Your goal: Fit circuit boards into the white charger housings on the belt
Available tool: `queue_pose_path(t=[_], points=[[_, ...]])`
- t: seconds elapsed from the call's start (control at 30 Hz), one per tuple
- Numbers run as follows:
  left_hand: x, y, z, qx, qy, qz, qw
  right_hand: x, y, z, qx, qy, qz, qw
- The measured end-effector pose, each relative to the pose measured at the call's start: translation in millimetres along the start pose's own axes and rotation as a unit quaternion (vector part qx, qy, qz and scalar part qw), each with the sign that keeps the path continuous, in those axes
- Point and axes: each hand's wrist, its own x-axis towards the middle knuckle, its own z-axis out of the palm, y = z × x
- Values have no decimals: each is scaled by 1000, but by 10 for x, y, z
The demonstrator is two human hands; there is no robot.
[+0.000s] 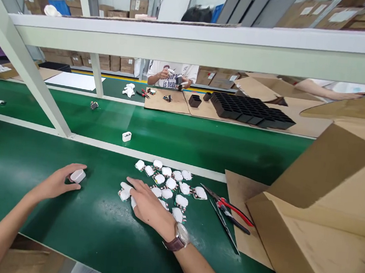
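Observation:
My left hand is curled round a small white plastic casing, held between thumb and fingers above the green bench. My right hand, wearing white finger cots and a wristwatch, reaches down on the near left of a cluster of small circuit boards with white tops. Its thumb and index finger close about one white-topped circuit board at the cluster's left edge. The palm hides part of the cluster. Right of it lie red-and-black pliers and metal tweezers.
An open cardboard box stands at the right, its flap over the bench. Past a pale rail, the green belt carries another white casing. Black trays and a co-worker are opposite. A slanting frame post rises at left.

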Motion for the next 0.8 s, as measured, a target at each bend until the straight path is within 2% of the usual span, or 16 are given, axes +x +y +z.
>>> queue_pose_path(t=[0.13, 0.27, 0.37, 0.5, 0.6, 0.7, 0.8], points=[[70, 186, 428, -18, 13, 20, 1000, -29, -156, 1, -89, 47, 85, 991], [352, 492, 772, -43, 7, 98, 994, -48, -329, 241, -150, 28, 60, 986], [499, 620, 931, -46, -3, 115, 992, -115, -370, 509, -166, 73, 54, 982], [492, 625, 989, -56, 2, 110, 992, -220, -358, 734, -152, 117, 75, 979], [406, 575, 990, -88, 19, 119, 989, -241, -329, 680, -123, 123, 65, 983], [342, 528, 1041, -123, 22, 115, 986, -195, -297, 456, -36, 153, 57, 986], [315, 533, 1130, -137, 26, 117, 983, -121, -281, 208, 55, 201, 48, 977]])
